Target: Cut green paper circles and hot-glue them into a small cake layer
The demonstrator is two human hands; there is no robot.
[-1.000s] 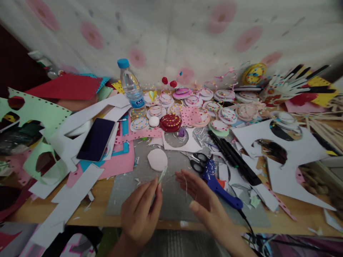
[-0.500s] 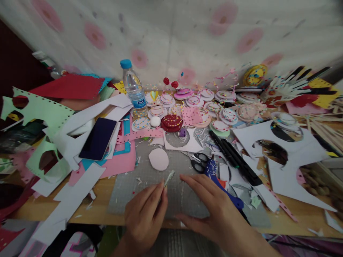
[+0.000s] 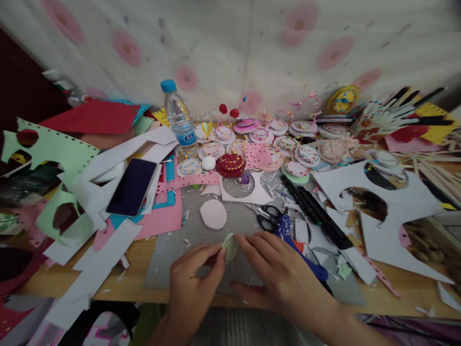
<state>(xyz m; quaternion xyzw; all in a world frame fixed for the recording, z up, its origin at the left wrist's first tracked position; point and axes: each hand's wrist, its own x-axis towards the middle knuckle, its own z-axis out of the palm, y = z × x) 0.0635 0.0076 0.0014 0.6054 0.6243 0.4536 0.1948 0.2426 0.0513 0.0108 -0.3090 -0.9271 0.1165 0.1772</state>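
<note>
A small pale green paper piece [image 3: 230, 247] is pinched between the thumb and fingertips of my left hand [image 3: 198, 276], low over the grey cutting mat [image 3: 173, 254]. My right hand [image 3: 284, 274] is beside it, with its fingers stretched out and its thumb well apart; the index fingertip reaches the paper's right edge. Just beyond lies a white paper disc [image 3: 213, 215] with a roughly cut outline. Black-handled scissors [image 3: 268, 217] and a blue glue gun [image 3: 286, 230] rest to the right of it.
A water bottle [image 3: 181, 120] stands behind a phone [image 3: 132, 186] lying on paper scraps. Several decorated paper discs [image 3: 230, 165] fill the back. Black pens [image 3: 317, 211] and cut white sheets [image 3: 392, 192] lie at right, near a cup of pens [image 3: 370, 126].
The green paper has turned from edge-on to show more of its face. My right hand has moved left to meet it. The things on the table have not moved.
</note>
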